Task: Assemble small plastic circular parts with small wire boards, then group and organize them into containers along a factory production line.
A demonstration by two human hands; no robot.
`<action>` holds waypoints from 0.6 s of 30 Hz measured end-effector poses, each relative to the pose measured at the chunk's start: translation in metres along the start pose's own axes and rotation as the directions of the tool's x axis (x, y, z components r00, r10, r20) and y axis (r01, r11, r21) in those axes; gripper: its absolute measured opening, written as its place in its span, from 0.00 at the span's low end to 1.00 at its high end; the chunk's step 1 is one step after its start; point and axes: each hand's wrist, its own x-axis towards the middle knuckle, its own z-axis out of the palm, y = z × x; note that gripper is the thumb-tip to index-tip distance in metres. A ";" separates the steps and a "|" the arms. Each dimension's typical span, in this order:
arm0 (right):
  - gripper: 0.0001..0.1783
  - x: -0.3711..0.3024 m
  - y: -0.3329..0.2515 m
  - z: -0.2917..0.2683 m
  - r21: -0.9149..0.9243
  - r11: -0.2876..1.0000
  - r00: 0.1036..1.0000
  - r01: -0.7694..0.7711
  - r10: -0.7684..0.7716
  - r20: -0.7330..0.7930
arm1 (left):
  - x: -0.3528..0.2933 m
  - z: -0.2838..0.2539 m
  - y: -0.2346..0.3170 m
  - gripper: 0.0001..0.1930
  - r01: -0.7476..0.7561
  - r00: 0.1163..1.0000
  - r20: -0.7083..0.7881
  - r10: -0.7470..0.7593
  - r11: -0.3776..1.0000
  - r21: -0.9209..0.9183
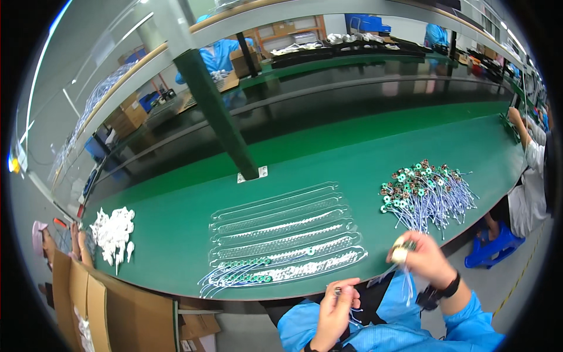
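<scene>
My right hand (427, 261) is raised past the table's front edge, its fingers closed round a bunch of small wired round parts (406, 287) with pale wires hanging down. Cream-coloured covers show on its fingertips. Lower and further left, my left hand (334, 311) pinches a small wired part (338, 291), mostly hidden by the fingers; thin wires trail beneath. In front of me lies a clear plastic tray (284, 202) with long parallel grooves. Green ring-shaped parts with wires (243, 278) sit in its two nearest rows, wires sticking out leftward. One more green ring (311, 251) lies further right.
A heap of wired parts with green and copper-coloured rings (428, 193) lies on the green table (176, 205) at right. White pieces (113, 232) are piled at left. A green post (217, 117) rises behind the tray. Cardboard boxes (135, 287), a blue stool (495, 246) and other people are nearby.
</scene>
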 end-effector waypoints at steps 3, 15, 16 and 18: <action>0.09 0.040 -0.040 -0.024 -0.624 0.767 0.944 0.149 -0.298 -0.141 | -0.001 -0.013 0.019 0.18 0.140 0.983 -0.030 -0.181 0.843 -0.519; 0.24 0.090 -0.060 -0.051 -0.926 0.378 0.844 0.015 -0.501 -0.191 | -0.009 -0.006 0.024 0.15 0.046 0.990 -0.108 -0.095 0.920 -0.390; 0.24 0.085 -0.055 -0.052 -0.919 0.392 0.824 0.046 -0.535 -0.187 | -0.008 -0.005 0.026 0.15 0.033 0.991 -0.107 -0.078 0.928 -0.372; 0.20 0.070 -0.050 -0.051 -0.914 0.386 0.792 0.126 -0.594 -0.142 | -0.007 -0.003 0.024 0.14 -0.014 0.994 -0.104 -0.021 0.945 -0.325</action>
